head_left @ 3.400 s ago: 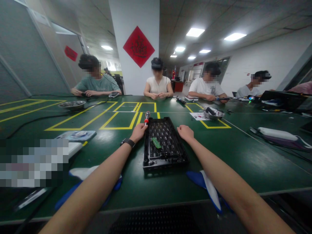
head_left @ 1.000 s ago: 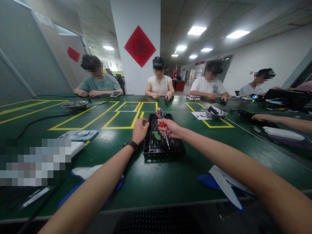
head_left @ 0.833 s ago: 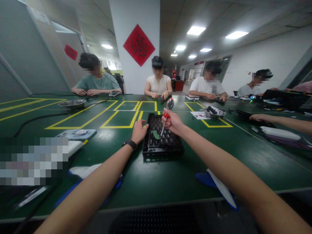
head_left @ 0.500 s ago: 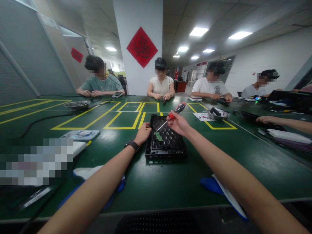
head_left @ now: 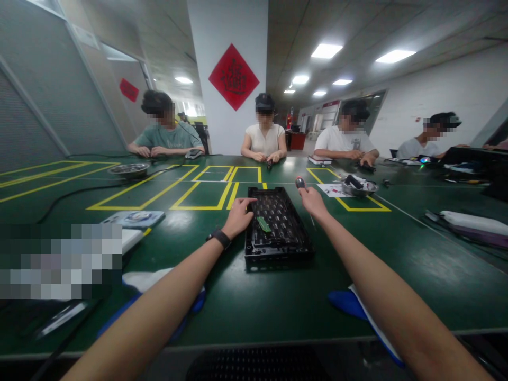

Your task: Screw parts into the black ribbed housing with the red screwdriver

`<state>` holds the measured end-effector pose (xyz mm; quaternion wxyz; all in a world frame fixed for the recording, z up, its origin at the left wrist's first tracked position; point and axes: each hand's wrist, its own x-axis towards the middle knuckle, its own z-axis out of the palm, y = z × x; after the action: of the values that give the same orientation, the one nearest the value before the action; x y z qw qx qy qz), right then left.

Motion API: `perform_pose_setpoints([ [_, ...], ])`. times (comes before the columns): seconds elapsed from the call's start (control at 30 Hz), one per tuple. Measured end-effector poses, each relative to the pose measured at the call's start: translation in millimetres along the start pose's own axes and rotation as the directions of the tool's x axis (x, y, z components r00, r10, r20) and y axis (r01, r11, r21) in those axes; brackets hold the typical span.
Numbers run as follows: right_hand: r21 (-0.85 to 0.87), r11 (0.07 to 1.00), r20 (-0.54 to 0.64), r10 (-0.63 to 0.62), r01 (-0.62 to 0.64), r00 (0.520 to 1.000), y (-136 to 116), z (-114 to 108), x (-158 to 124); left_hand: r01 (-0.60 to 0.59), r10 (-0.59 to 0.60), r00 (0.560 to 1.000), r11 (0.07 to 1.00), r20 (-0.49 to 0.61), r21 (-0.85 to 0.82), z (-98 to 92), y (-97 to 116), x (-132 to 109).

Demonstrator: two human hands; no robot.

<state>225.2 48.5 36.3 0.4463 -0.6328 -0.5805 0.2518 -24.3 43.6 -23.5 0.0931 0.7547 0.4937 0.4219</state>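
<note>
A black plastic case (head_left: 280, 253), shaped like a shallow open tray with rows of small openings in its floor, lies on the green table. Loose inside it, left of centre, is a small green circuit board (head_left: 263, 225). My left hand (head_left: 238, 218) is at the case's left rim, its fingers apart and reaching over the edge just above the board. To the right of the case, my right hand (head_left: 314, 203) is closed around a screwdriver (head_left: 300, 182). The handle's end faces up, and the thin shaft points down beneath the hand.
Blue-and-white gloves (head_left: 347, 305) lie near the front edge on both sides. At left are a white box (head_left: 130, 241) and a cable. A metal bowl (head_left: 360, 186) of dark parts stands at right, another bowl (head_left: 129, 170) at far left. Several people sit across the table.
My right hand has drawn the screwdriver out of the case to the right and turned its shaft downward. My left hand's fingers have loosened from the rim and stretched inward. The nearby person's arm at right is gone.
</note>
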Motion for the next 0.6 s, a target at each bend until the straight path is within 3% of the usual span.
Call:
perform_pose_setpoints([
  [0.03, -0.133, 0.991, -0.025, 0.014, -0.017, 1.0, 7, -4, 2, -0.093, 0.092, 0.996, 0.995, 0.017, 0.031, -5.0, 5, 0],
  [0.1, -0.35, 0.935, -0.049, 0.04, -0.055, 0.998, 20, -6, 2, -0.255, 0.246, 0.949, 0.967, 0.196, 0.023, -14.5, 13, 0],
  [0.23, -0.544, 0.836, -0.012, 0.069, -0.064, 0.998, 35, 2, -3, -0.297, 0.316, 0.864, 0.949, 0.391, -0.109, -22.1, 22, 2],
  [0.43, -0.627, 0.779, 0.019, 0.033, -0.014, 0.999, 32, 5, -9, -0.221, 0.255, 0.86, 0.967, 0.442, -0.128, -17.9, 26, 4],
  [0.53, -0.671, 0.739, -0.036, -0.11, 0.057, 0.993, 27, 3, -12, -0.217, 0.241, 0.877, 0.971, 0.416, -0.103, -18.6, 30, 2],
  [0.6, -0.656, 0.742, -0.044, -0.225, 0.141, 0.973, 22, 2, -14, -0.256, 0.269, 0.864, 0.963, 0.426, -0.09, -20.0, 32, 2],
])
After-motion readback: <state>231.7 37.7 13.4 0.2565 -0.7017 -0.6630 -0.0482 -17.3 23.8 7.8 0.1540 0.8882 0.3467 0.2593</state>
